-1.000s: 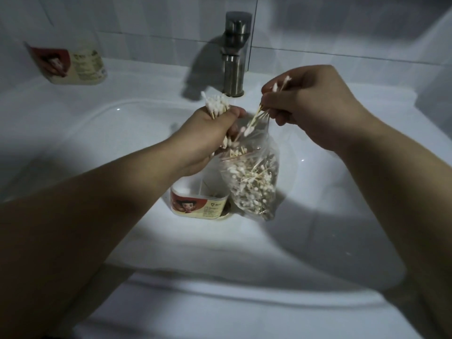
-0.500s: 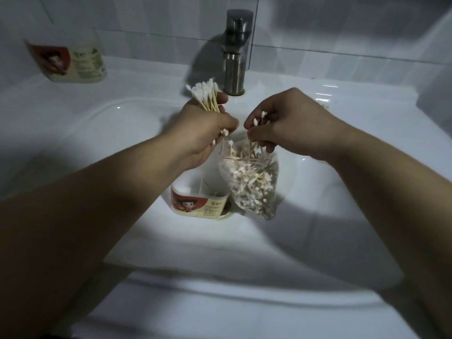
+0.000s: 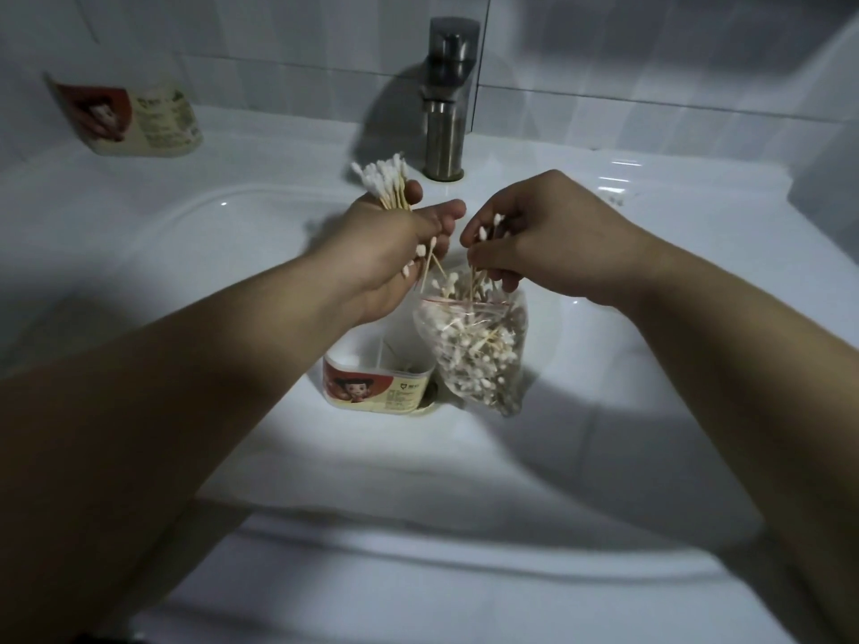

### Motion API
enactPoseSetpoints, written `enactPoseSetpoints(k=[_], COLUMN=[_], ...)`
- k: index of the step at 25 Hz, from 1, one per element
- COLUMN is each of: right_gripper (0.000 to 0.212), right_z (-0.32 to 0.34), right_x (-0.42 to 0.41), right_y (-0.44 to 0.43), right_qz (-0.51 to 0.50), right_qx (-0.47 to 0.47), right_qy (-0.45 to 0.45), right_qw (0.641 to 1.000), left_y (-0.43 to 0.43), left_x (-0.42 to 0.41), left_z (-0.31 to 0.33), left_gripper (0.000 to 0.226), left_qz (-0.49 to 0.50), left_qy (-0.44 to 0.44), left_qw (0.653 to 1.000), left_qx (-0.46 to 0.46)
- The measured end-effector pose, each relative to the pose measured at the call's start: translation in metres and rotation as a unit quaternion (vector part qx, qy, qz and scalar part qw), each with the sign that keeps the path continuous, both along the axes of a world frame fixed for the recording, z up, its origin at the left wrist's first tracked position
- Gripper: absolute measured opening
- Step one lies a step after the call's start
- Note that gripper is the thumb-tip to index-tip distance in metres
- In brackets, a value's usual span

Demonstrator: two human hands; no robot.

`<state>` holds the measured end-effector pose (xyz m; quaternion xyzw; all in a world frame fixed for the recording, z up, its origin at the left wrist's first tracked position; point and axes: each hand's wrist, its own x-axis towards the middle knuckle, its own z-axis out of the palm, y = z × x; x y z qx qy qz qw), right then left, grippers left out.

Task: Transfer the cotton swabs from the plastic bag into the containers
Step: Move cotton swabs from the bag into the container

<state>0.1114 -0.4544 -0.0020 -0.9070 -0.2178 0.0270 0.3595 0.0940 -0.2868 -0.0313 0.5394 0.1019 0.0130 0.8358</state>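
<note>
A clear zip bag [image 3: 474,355] full of cotton swabs stands in the sink basin, its red-lined mouth open. My right hand [image 3: 539,239] hovers at the bag's mouth, pinching a few swabs [image 3: 488,234] whose lower ends still reach into the bag. Just left of it, my left hand [image 3: 395,253] grips a bunch of swabs [image 3: 383,178] with the white tips fanning upward. Below my left hand stands a small open container [image 3: 376,388] with a red and cream label; a few swabs lie inside it.
The white sink rim [image 3: 650,216] surrounds the basin. A steel tap [image 3: 448,95] rises behind my hands. A second labelled container [image 3: 130,118] leans against the tiled wall at the back left.
My right hand dropped from above the bag down to its mouth and took hold of more swabs. My left hand lifted slightly and turned its bunch upright.
</note>
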Motion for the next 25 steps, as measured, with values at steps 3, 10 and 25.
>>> enactPoseSetpoints(k=[3,10,25], right_gripper=[0.012,0.012,0.01], right_z=[0.001,-0.001,-0.001], right_x=[0.0,-0.002,0.002], right_y=[0.001,0.002,0.001], right_qz=[0.003,0.009,0.004], right_qx=[-0.001,-0.015,0.011], right_qy=[0.003,0.011,0.001], right_qw=[1.0,1.0,1.0], left_y=[0.001,0.003,-0.005], left_x=[0.004,0.005,-0.003], left_z=[0.0,0.001,-0.005], left_gripper=[0.025,0.021,0.018], left_qz=[0.046,0.055,-0.011], left_qy=[0.001,-0.017,-0.039], left_qw=[0.999,0.998,0.992], left_qx=[0.016,0.014,0.119])
